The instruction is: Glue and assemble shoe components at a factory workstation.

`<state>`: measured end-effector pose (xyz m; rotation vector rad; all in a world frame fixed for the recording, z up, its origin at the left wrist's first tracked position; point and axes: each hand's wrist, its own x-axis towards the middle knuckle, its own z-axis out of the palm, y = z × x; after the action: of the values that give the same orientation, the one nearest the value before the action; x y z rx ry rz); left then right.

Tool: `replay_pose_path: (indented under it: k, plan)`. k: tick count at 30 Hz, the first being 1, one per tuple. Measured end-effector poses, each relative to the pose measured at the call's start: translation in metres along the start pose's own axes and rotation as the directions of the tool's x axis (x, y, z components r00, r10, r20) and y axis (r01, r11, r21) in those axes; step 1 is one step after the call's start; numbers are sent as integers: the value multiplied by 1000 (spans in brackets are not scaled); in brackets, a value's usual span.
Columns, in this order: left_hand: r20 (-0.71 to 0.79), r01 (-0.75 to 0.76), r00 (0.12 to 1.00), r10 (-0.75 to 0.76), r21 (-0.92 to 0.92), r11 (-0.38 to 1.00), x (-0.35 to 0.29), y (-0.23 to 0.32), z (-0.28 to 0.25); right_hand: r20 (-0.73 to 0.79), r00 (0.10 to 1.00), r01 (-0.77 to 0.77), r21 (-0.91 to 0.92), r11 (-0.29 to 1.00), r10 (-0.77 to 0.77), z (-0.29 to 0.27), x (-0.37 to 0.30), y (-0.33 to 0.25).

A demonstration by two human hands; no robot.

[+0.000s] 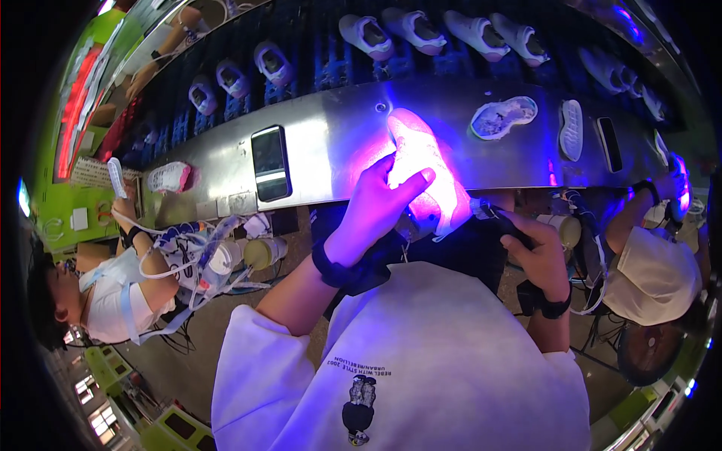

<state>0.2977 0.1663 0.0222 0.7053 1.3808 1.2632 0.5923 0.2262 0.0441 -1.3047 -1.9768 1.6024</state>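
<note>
A shoe upper (426,169), washed bright pink and violet by a strong light, is tilted over the near edge of the metal bench with its toe pointing away from me. My left hand (376,201) grips its side, thumb on top and fingers round the far side. In my right hand (540,252) is a dark-handled brush (494,213), its tip close to the shoe's heel end; whether it touches cannot be made out. Dark bands circle both my wrists.
On the metal bench (323,150) lie a phone (271,163), a shoe sole (504,118), a white sole (571,130), a dark slab (610,144) and a shoe (170,177). Several shoes stand on the dark conveyor (323,71) beyond. Co-workers (113,301) sit on both sides, near hoses and pots.
</note>
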Motion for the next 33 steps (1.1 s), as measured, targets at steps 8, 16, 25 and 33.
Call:
replay_pose_path:
  k: [8, 16, 25, 33]
  plan:
    - [118, 313, 950, -291, -314, 896, -20, -5, -27, 13, 952, 289, -358, 888, -305, 3, 20, -58]
    - [261, 497, 865, -429, -571, 654, -39, 7, -35, 101, 922, 373, -479, 795, -373, 8, 40, -92]
    - [559, 626, 768, -313, -759, 178, -38, -25, -51, 90, 942, 328, -457, 827, -323, 21, 51, -89]
    - [751, 722, 628, -203, -660, -208, -47, -12, -44, 12, 923, 361, -368, 857, -383, 38, 43, -54]
